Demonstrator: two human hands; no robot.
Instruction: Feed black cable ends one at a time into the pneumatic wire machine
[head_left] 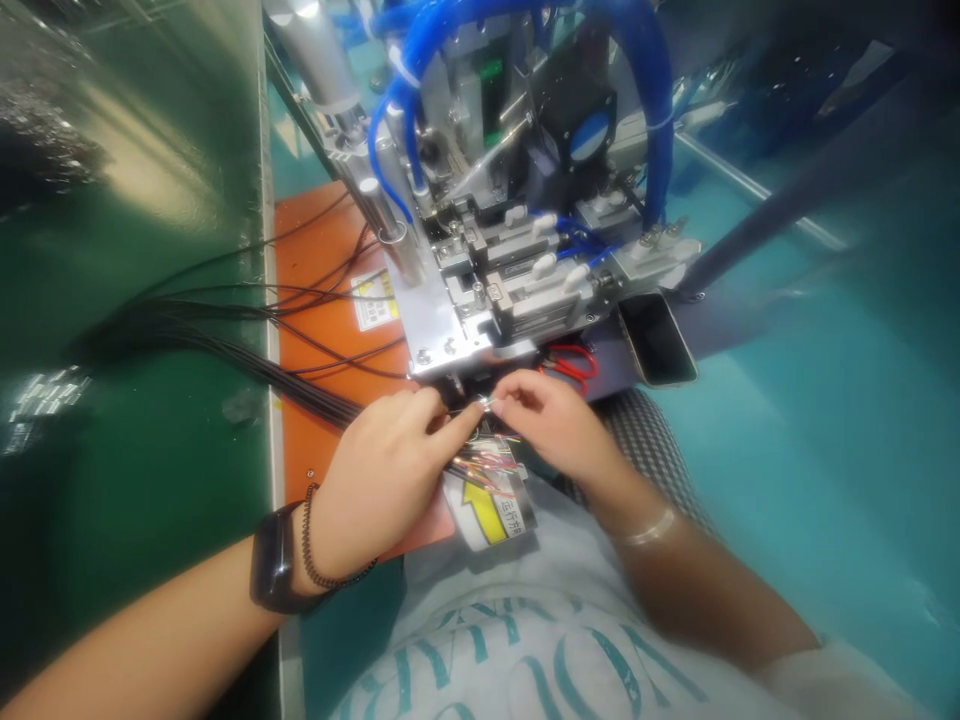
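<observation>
Black cables [311, 393] run in a loose bundle from the left, over the orange worktop [307, 235] and under the left hand [382, 470]; coloured wire ends [491, 468] fan out past it, just above the yellow arrow label [487, 515]. Right hand [559, 420] is at the front edge of the metal fixture [450, 345], grip closed: thumb and index fingertips pinched on a small pale piece [487, 404], too blurred to identify. Left index fingertip meets it from the other side; rest of that grip is hidden, can't tell if it's closed on the bundle. Handling, judged by looks: each cable light, bendy, jacket smooth and maybe a bit slippery; full bundle has some drag and springback from the length trailing left. Wire ends are the fragile bit: thin, soft, easy to kink, splay or tangle. Best hold is on the black jacket close behind the coloured ends, one cable at a time, light fingertip pinch. Pulling by the bare ends risks bending or breaking them.
</observation>
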